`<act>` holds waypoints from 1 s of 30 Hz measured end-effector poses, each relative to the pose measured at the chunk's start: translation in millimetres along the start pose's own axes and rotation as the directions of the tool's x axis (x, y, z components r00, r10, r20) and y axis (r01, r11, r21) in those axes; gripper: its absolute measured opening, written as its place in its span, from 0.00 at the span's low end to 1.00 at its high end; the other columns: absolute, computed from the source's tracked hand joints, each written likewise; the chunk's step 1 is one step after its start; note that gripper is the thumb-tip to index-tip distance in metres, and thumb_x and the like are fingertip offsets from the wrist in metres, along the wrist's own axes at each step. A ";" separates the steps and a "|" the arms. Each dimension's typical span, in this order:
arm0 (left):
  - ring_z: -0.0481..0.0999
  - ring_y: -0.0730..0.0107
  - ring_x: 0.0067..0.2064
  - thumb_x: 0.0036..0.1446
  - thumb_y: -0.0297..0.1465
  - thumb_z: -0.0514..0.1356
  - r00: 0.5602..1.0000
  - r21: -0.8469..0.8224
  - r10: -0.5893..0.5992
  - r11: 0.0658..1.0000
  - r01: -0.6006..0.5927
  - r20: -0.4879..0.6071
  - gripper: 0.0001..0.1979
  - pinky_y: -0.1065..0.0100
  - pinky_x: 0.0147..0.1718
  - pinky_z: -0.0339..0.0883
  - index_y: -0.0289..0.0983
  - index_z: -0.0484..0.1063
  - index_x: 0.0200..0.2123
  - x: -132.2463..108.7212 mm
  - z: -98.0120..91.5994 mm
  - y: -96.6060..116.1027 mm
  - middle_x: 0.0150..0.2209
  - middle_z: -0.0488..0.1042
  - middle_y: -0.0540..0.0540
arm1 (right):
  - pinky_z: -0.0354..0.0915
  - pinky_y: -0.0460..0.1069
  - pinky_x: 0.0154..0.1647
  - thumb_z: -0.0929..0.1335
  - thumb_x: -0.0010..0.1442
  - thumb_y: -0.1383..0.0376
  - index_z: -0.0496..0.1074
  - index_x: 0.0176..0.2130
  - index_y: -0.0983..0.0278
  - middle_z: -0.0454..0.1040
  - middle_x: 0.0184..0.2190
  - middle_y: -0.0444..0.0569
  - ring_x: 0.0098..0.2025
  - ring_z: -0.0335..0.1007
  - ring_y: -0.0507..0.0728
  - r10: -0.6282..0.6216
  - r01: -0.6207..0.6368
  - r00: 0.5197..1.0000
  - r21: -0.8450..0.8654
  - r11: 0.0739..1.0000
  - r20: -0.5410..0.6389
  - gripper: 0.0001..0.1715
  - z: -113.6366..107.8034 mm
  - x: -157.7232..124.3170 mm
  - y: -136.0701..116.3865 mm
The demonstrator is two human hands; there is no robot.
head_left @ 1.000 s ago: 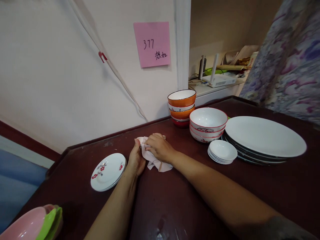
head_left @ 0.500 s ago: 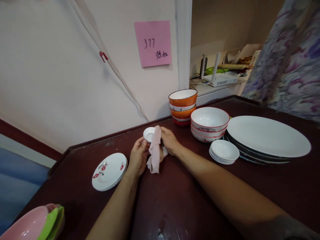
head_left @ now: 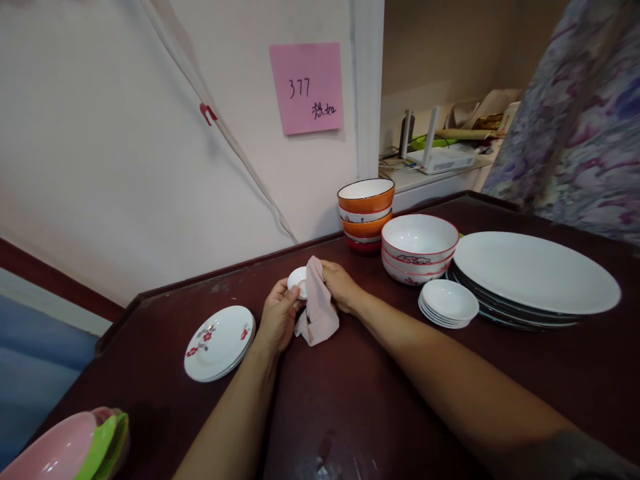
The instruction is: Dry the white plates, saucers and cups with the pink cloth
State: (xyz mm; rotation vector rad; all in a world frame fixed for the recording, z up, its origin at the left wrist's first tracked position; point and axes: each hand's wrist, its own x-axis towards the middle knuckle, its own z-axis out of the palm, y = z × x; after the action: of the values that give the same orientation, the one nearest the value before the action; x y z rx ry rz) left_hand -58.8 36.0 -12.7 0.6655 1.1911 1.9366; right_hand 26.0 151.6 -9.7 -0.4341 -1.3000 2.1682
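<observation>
Between my hands is a small white saucer (head_left: 297, 280), tilted up above the dark red table. My left hand (head_left: 279, 312) grips its left edge, thumb on the near side. A pale pink cloth (head_left: 319, 308) hangs over the saucer's right part and hides it. My right hand (head_left: 341, 285) is closed on the cloth at the saucer's right side; some of its fingers are behind the cloth. To the left of my left hand lies a short stack of white plates (head_left: 217, 343) with red flowers.
Right of my hands stand orange and white bowls (head_left: 367, 200), red-rimmed bowls (head_left: 419, 243), stacked small saucers (head_left: 450, 301) and large plates (head_left: 535, 273). Pink and green bowls (head_left: 60, 447) sit at the lower left. A wall rises behind the table (head_left: 320, 413).
The saucer has turned more upright and dropped slightly. The cloth has spread wider below and covers more of the saucer's right side. The stacks have not moved.
</observation>
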 end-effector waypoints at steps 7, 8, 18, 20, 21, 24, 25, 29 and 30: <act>0.76 0.72 0.36 0.46 0.32 0.70 0.998 -0.091 0.012 0.996 -0.018 -0.064 0.15 0.69 0.37 0.72 0.37 0.72 0.37 2.7 -5.2 1.4 0.36 0.77 0.49 | 0.64 0.46 0.29 0.74 0.42 0.65 0.73 0.33 0.63 0.74 0.25 0.40 0.26 0.66 0.50 0.038 -0.049 0.995 0.125 0.991 0.092 0.14 -0.2 -2.6 -1.7; 0.76 0.72 0.36 0.46 0.31 0.70 0.998 -0.096 0.013 0.995 -0.020 -0.069 0.14 0.68 0.38 0.72 0.37 0.72 0.37 2.5 -5.1 2.2 0.36 0.77 0.49 | 0.63 0.45 0.30 0.74 0.41 0.66 0.73 0.33 0.63 0.73 0.25 0.40 0.26 0.66 0.50 0.031 -0.044 0.994 0.120 0.992 0.109 0.15 -0.1 -2.7 -2.7; 0.72 0.75 0.26 0.44 0.28 0.71 0.993 0.084 -0.093 0.993 0.087 0.070 0.13 0.73 0.26 0.66 0.34 0.74 0.34 -2.0 0.0 -2.6 0.29 0.75 0.48 | 0.59 0.45 0.23 0.70 0.50 0.53 0.67 0.27 0.63 0.67 0.18 0.39 0.20 0.61 0.49 0.057 -0.052 0.998 0.112 0.992 -0.040 0.17 -5.0 4.1 0.5; 0.73 0.74 0.30 0.45 0.30 0.70 0.998 0.051 -0.044 0.998 0.042 0.042 0.13 0.73 0.29 0.68 0.35 0.74 0.36 0.3 -2.6 -2.1 0.32 0.76 0.49 | 0.62 0.46 0.25 0.72 0.47 0.57 0.69 0.30 0.63 0.69 0.21 0.40 0.22 0.63 0.50 0.080 -0.083 0.996 0.120 0.989 0.028 0.14 -6.0 1.7 -1.9; 0.74 0.74 0.32 0.45 0.31 0.70 1.000 0.019 -0.017 1.000 0.017 0.023 0.14 0.72 0.32 0.69 0.36 0.73 0.36 1.3 -3.7 -1.2 0.34 0.76 0.49 | 0.63 0.46 0.26 0.73 0.44 0.60 0.70 0.32 0.63 0.71 0.22 0.41 0.24 0.65 0.51 0.090 -0.099 0.993 0.124 0.987 0.082 0.15 -6.4 0.3 -3.6; 0.75 0.72 0.37 0.47 0.29 0.69 1.000 -0.071 0.018 0.997 -0.018 -0.006 0.12 0.69 0.38 0.70 0.37 0.72 0.36 1.9 -4.0 2.7 0.37 0.76 0.49 | 0.64 0.46 0.28 0.73 0.41 0.66 0.71 0.34 0.63 0.72 0.25 0.41 0.26 0.66 0.50 0.099 -0.125 0.977 0.131 0.983 0.190 0.16 -6.5 -3.0 -7.9; 0.75 0.71 0.38 0.48 0.29 0.69 1.000 -0.085 0.006 0.996 -0.006 0.007 0.12 0.68 0.40 0.70 0.37 0.72 0.36 1.1 -2.9 3.7 0.38 0.76 0.48 | 0.63 0.45 0.28 0.73 0.42 0.66 0.71 0.33 0.63 0.72 0.25 0.41 0.25 0.65 0.50 0.096 -0.122 0.978 0.133 0.984 0.184 0.15 -6.1 -3.2 -8.6; 0.75 0.72 0.34 0.49 0.29 0.67 0.991 -0.023 -0.085 0.996 0.088 0.101 0.14 0.71 0.35 0.69 0.36 0.72 0.40 -3.9 3.8 3.9 0.35 0.77 0.47 | 0.60 0.45 0.24 0.70 0.49 0.61 0.70 0.30 0.64 0.69 0.21 0.40 0.22 0.62 0.49 0.096 -0.101 0.994 0.118 0.988 0.047 0.09 -4.3 0.2 -6.8; 0.74 0.73 0.32 0.48 0.29 0.68 0.989 -0.001 -0.102 0.995 0.102 0.108 0.14 0.72 0.33 0.68 0.36 0.72 0.39 -4.8 5.1 3.2 0.33 0.77 0.47 | 0.59 0.44 0.23 0.70 0.50 0.60 0.70 0.29 0.64 0.68 0.20 0.40 0.21 0.61 0.49 0.098 -0.099 0.995 0.114 0.989 0.020 0.09 -4.1 1.5 -5.7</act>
State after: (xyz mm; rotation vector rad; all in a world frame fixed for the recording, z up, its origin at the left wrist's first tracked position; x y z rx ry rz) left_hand -53.3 33.8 -7.9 0.6835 1.1299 1.7963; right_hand 28.7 157.5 -6.6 -0.4460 -1.1764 2.3181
